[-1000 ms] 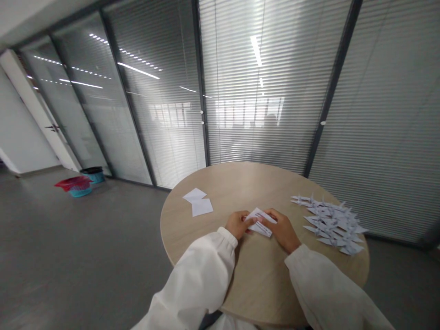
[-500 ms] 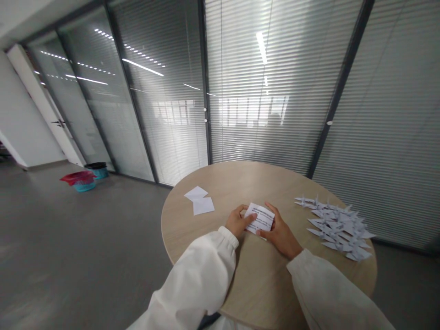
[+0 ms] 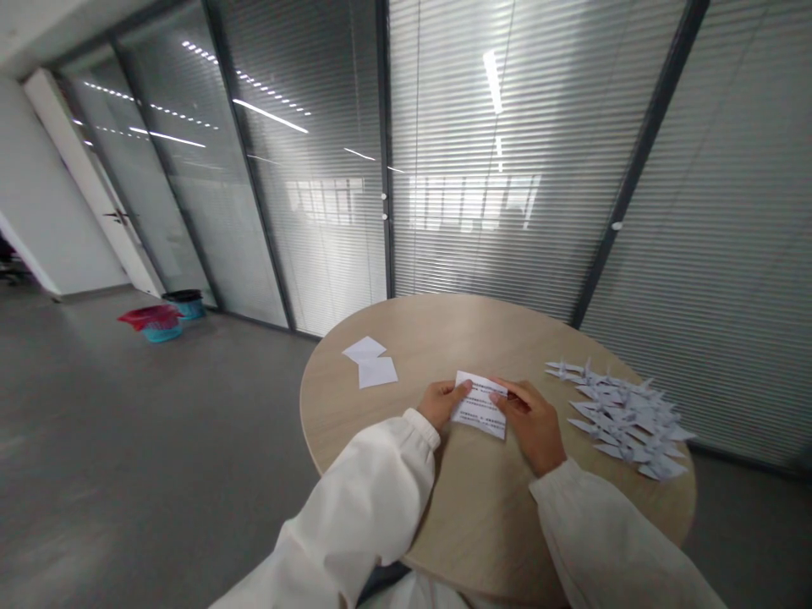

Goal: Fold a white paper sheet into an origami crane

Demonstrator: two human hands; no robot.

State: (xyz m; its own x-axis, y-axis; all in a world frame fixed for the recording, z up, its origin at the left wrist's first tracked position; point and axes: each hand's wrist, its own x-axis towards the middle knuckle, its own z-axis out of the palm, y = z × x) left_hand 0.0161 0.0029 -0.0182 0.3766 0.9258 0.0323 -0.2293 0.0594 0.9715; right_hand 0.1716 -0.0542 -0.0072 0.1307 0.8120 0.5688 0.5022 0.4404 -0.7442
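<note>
A white sheet of paper with printed text (image 3: 479, 406) lies on the round wooden table (image 3: 406, 330), partly folded and nearly flat. My left hand (image 3: 441, 403) grips its left edge, fingertips on top. My right hand (image 3: 529, 425) holds its right corner, fingers along the upper edge. Two loose white paper squares (image 3: 371, 364) lie to the left of my left hand, one overlapping the other. To the right of my right hand, a heap of several white origami cranes (image 3: 625, 419) covers the table's right side, apart from my hand.
White sleeves cover both my forearms. Beyond the table stands a glass partition with slatted blinds (image 3: 495, 169). Far left on the grey floor are a blue basket with a red cloth (image 3: 158, 326) and a black-rimmed blue bin (image 3: 185, 304).
The printed sheet has opened from a tighter fold to lie flatter. My right hand has shifted onto its upper right corner. The whole view has drifted slightly.
</note>
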